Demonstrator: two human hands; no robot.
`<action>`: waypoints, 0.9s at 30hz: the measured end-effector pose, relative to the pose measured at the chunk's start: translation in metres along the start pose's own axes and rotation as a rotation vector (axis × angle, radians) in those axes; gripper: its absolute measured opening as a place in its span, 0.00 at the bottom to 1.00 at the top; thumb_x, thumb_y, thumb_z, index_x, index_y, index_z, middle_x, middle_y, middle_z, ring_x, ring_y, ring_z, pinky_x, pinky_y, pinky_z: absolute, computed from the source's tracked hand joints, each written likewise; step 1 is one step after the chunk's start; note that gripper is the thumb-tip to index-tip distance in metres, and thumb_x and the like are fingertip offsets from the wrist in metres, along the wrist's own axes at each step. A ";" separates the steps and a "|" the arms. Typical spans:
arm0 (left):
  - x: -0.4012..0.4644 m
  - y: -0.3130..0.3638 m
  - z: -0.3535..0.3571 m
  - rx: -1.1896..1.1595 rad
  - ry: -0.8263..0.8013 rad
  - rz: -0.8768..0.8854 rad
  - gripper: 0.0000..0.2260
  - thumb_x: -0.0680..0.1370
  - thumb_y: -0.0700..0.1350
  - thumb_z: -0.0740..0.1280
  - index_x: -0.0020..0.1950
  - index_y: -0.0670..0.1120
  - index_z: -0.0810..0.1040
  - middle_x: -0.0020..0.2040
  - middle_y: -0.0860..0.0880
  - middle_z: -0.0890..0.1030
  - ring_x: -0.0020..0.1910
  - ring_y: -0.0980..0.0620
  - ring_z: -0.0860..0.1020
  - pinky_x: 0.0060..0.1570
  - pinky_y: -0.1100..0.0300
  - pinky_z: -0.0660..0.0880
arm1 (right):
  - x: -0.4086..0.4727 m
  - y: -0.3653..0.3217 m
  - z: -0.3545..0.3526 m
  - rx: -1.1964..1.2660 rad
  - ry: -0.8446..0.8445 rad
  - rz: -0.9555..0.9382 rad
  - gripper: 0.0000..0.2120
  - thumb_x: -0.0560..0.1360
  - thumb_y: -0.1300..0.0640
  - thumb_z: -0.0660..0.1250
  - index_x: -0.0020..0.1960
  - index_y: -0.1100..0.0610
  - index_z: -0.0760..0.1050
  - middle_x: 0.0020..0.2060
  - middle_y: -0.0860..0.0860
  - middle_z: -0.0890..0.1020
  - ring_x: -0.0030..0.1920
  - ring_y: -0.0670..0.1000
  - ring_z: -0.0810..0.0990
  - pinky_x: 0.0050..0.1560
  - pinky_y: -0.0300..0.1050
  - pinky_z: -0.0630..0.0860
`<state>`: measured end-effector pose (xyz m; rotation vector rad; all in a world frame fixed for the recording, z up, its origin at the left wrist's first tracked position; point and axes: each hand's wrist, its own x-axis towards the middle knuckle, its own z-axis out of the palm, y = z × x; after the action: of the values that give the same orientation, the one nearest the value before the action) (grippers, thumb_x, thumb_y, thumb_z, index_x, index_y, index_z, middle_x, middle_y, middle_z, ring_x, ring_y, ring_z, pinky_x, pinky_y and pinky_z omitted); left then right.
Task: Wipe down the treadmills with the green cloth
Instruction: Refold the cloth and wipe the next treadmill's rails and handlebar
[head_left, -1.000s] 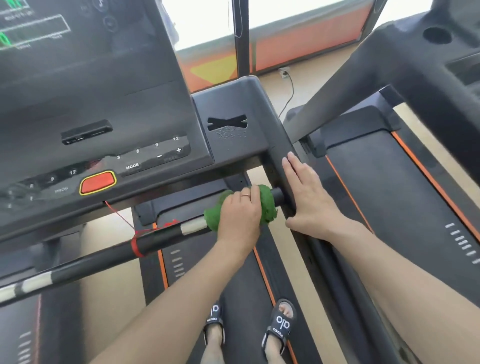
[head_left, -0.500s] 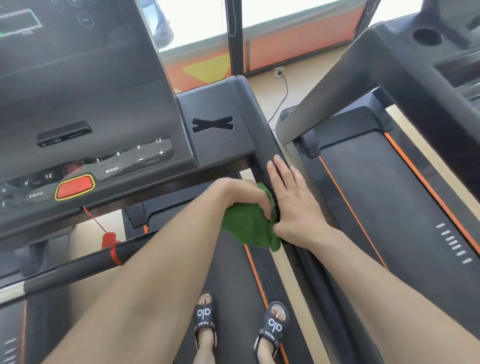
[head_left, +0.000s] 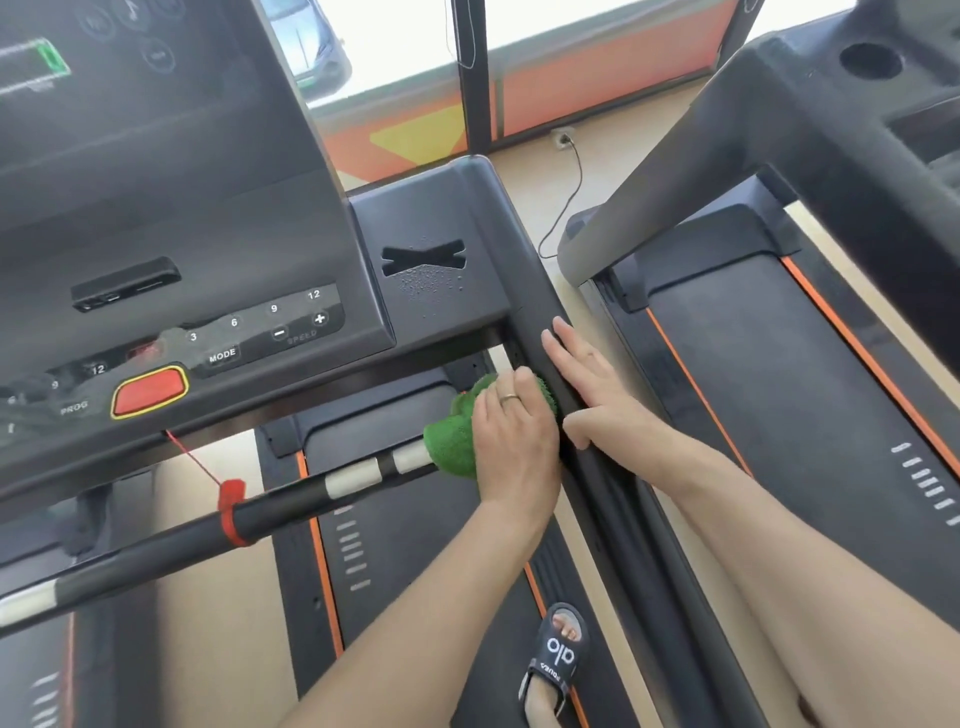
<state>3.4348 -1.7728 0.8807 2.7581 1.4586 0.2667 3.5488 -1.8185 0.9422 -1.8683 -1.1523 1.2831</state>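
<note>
Most of the green cloth (head_left: 451, 446) lies hidden beneath the left hand (head_left: 511, 435), whose palm and fingertips cannot be seen against the side rail (head_left: 602, 478). The cloth also covers the end of the crossbar (head_left: 291, 506), so whether bar meets rail cannot be told. The console (head_left: 171, 249) is cut off at the top and left edges, its green display blurred and unreadable. Only one sandalled foot (head_left: 556, 660) shows, its heel lost at the lower edge. The neighbouring treadmill (head_left: 779, 364) runs out of frame at right. Both forearms leave the picture at the bottom.
</note>
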 end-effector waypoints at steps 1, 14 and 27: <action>0.005 -0.004 -0.003 -0.018 -0.080 0.012 0.29 0.61 0.45 0.79 0.56 0.39 0.70 0.47 0.43 0.78 0.42 0.43 0.79 0.42 0.53 0.74 | 0.000 0.000 0.002 0.008 0.003 0.003 0.52 0.58 0.60 0.58 0.81 0.41 0.51 0.76 0.28 0.45 0.78 0.38 0.39 0.80 0.48 0.46; 0.070 -0.039 -0.053 -0.557 -1.046 -0.293 0.16 0.66 0.50 0.73 0.50 0.45 0.80 0.46 0.46 0.85 0.45 0.43 0.85 0.44 0.52 0.82 | 0.009 0.014 0.011 0.027 0.056 -0.039 0.46 0.65 0.62 0.55 0.80 0.38 0.51 0.75 0.25 0.45 0.78 0.38 0.38 0.79 0.50 0.41; -0.020 0.015 -0.045 -0.879 -0.050 -0.288 0.25 0.77 0.38 0.69 0.73 0.42 0.68 0.66 0.44 0.76 0.65 0.47 0.73 0.67 0.54 0.69 | 0.004 0.022 -0.002 0.858 0.274 -0.006 0.25 0.85 0.46 0.46 0.79 0.53 0.62 0.75 0.44 0.68 0.72 0.40 0.68 0.73 0.39 0.60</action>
<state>3.4286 -1.8007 0.9234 1.8285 1.2716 0.6369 3.5588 -1.8251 0.9233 -1.3187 -0.3519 1.1972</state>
